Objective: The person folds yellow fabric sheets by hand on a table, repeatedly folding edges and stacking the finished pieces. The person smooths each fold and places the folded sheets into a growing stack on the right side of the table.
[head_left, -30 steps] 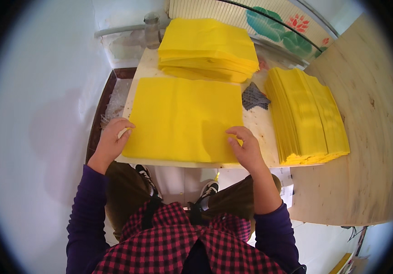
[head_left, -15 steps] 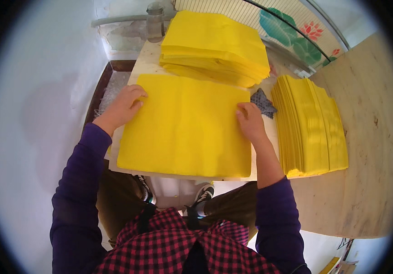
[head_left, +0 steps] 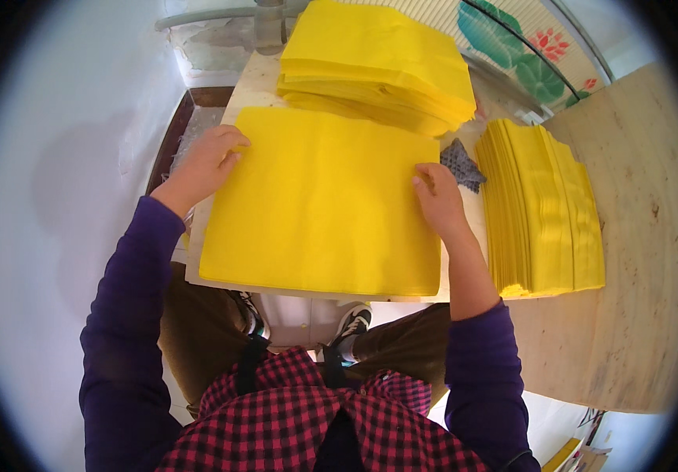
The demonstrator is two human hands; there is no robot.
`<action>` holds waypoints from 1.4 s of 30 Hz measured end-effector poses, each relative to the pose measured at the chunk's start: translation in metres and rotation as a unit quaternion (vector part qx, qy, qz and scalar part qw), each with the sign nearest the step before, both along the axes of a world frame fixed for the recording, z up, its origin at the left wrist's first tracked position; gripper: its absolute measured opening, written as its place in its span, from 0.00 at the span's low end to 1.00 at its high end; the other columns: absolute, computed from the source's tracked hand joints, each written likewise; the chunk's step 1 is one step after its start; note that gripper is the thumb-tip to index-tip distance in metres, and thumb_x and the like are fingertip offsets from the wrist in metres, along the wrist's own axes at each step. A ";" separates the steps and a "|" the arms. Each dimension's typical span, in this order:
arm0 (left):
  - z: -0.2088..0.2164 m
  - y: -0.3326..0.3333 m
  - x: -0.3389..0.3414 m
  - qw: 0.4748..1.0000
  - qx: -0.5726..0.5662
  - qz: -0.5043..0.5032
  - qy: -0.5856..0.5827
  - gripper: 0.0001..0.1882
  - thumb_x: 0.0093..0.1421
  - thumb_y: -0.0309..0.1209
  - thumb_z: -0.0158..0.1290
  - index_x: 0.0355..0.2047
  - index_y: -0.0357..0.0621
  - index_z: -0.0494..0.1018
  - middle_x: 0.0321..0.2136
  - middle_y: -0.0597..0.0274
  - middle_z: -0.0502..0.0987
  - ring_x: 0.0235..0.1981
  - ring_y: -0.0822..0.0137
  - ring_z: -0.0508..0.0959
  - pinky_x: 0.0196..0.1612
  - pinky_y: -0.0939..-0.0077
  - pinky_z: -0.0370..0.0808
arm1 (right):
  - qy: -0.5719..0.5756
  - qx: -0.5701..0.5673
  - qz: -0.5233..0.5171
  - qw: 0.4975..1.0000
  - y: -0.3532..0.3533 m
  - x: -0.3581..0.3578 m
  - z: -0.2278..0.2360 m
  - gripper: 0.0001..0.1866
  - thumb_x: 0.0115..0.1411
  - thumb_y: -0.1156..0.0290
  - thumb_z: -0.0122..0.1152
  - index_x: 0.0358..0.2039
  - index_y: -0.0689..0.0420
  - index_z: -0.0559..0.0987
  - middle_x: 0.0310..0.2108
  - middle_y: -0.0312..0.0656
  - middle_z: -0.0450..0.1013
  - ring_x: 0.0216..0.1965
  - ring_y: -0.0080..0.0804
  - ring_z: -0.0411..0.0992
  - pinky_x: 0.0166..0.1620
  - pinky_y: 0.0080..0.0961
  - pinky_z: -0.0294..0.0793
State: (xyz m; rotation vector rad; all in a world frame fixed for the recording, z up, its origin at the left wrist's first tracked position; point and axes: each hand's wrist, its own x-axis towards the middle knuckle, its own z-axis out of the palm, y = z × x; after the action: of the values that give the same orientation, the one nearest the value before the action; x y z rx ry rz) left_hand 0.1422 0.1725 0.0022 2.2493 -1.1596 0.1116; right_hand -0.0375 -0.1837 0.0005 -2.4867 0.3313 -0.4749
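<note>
A large yellow sheet (head_left: 323, 204) of soft, fabric-like material lies flat before me, its near edge close to the table's front edge. Whether it is one layer or several, I cannot tell. At its upper left edge, my left hand (head_left: 203, 167) touches with bent fingers, the thumb apart from them. Across from it, my right hand (head_left: 443, 203) rests at the right edge, fingers curled lightly over the margin and a gap between thumb and forefinger. Neither hand visibly pinches the sheet.
Behind the sheet lies a thick stack of yellow sheets (head_left: 374, 59). To the right stands another yellow stack (head_left: 543, 208), beside a crumpled grey cloth (head_left: 462, 166). A clear container (head_left: 269, 27) is at the back left. A wooden board (head_left: 638, 236) extends right; a white wall (head_left: 71, 197) bounds the left.
The view has shifted a little, so the table and stacks appear higher. Both hands stay at the sheet's side edges with nearly the same finger pose.
</note>
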 end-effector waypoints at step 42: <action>0.004 0.023 -0.074 0.999 0.024 -0.022 -0.008 0.09 0.56 0.20 0.50 0.39 0.38 0.71 0.40 0.51 0.72 0.46 0.50 0.71 0.52 0.63 0.67 | 0.021 -0.009 0.020 1.000 0.008 -0.048 -0.003 0.14 0.60 0.71 0.55 0.45 0.63 0.75 0.48 0.53 0.70 0.52 0.50 0.66 0.57 0.36 0.64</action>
State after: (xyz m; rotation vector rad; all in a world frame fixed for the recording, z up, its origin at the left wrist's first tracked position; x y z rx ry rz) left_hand 0.0684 0.1955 0.0062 2.2669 -1.2323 0.0859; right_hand -0.0857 -0.1759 -0.0025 -2.5193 0.2951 -0.4129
